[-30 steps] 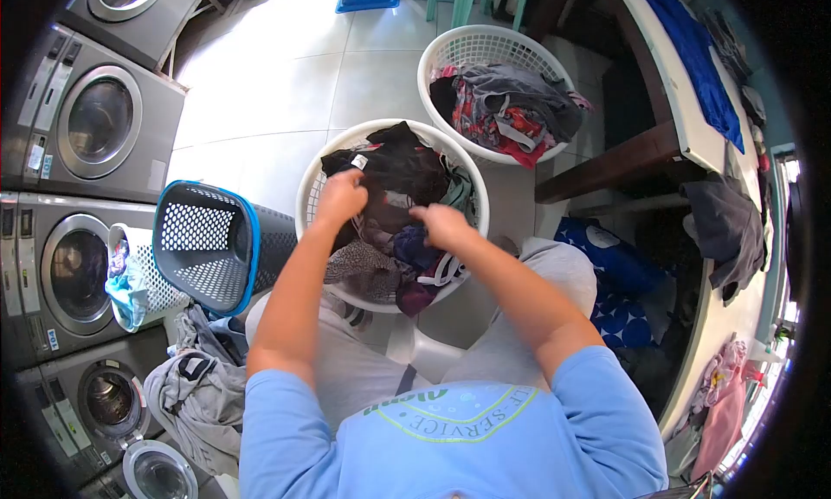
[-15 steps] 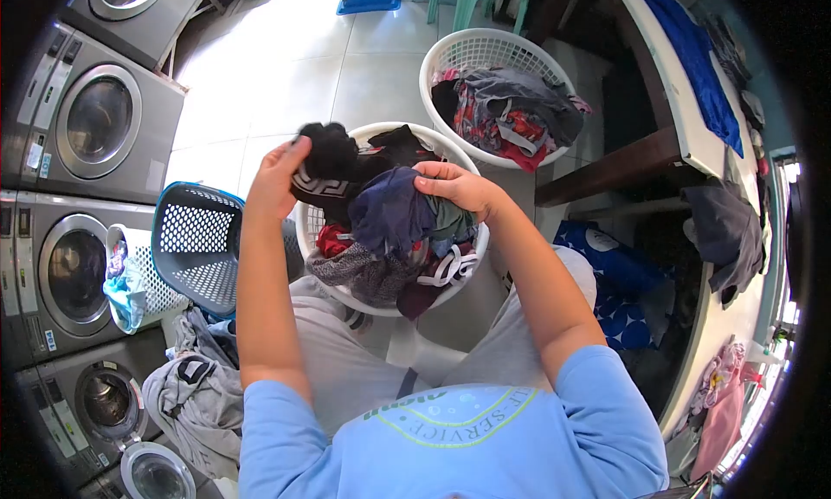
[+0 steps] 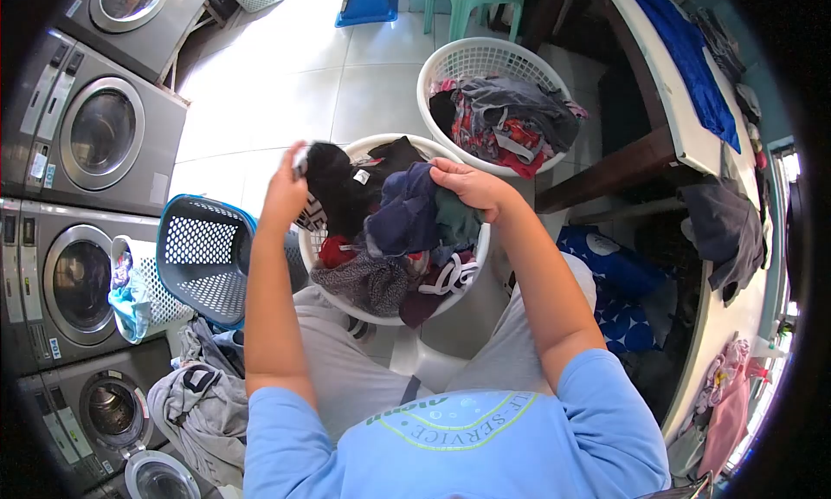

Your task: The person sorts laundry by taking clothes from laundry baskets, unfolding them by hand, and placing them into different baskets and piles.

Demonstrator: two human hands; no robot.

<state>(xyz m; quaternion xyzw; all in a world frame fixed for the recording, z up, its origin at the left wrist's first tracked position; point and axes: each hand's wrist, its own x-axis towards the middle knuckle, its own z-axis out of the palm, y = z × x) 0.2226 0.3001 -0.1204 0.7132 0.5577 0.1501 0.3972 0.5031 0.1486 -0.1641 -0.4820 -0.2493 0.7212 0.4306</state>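
Between my knees stands a white laundry basket [image 3: 346, 307] heaped with clothes. My left hand [image 3: 286, 187], a little blurred, is closed on the edge of a black garment [image 3: 333, 183] with a white pattern and a small white tag. On the basket's other side, my right hand [image 3: 470, 187] pinches a navy blue cloth [image 3: 402, 209] between thumb and fingers. Just below it is a dark green cloth [image 3: 456, 222]. Lower in the heap lie a grey speckled garment [image 3: 372, 281], a red cloth [image 3: 336, 252] and a maroon piece with white straps [image 3: 450, 276].
A second white basket [image 3: 433, 118] of clothes stands beyond mine. To the left are a dark perforated basket [image 3: 203, 270], a smaller white basket [image 3: 164, 278], piled grey clothes [image 3: 199, 408] and front-loading machines [image 3: 104, 135]. A wooden-legged table [image 3: 606, 174] runs along the right.
My left hand has drawn the black garment down and slightly outward, spreading the bunched cloth so its tag shows. My right hand has shifted slightly right, still pinching the navy cloth.
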